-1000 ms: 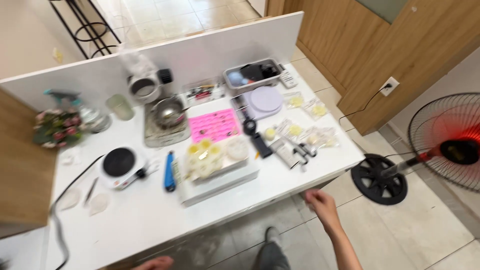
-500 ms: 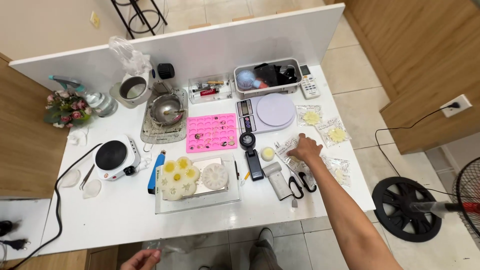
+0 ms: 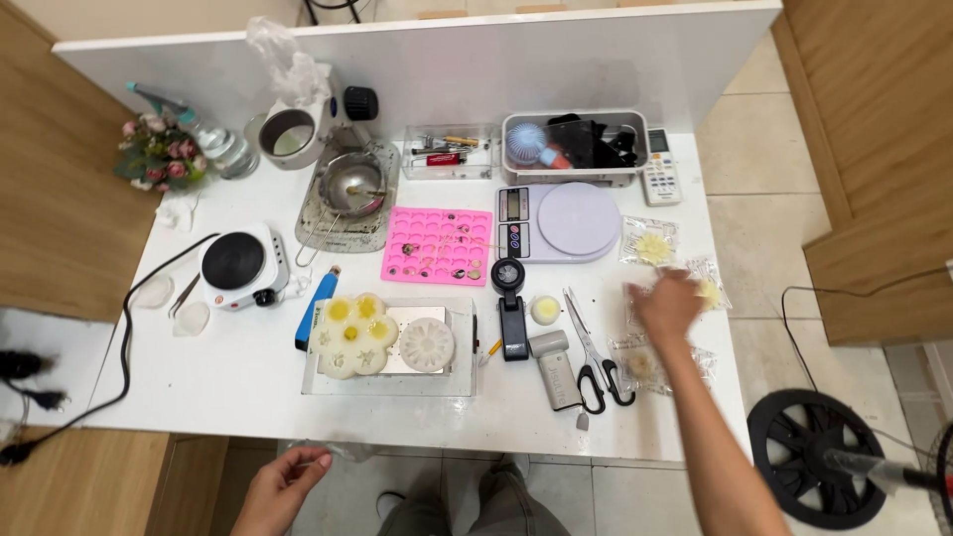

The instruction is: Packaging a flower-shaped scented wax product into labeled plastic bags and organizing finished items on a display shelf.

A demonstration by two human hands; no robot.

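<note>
surroundings: white bench against a white partition, wooden panels at both sides, tiled floor, a black fan base at lower right.
right hand: right hand reaches over the bench's right edge, arm stretched up from below; motion blur hides the fingers, so i cannot tell whether it is open or gripping.
thing reached for: small clear packets holding pale flower shapes lie around the hand, one just above it, one beside it, more below.
nearby: scissors and a round scale to its left.
left hand: left hand hangs below the bench edge, fingers loosely curled, holding nothing.
doing it well: my judgement: pinch one packet by its edge, not the shape inside.
</note>
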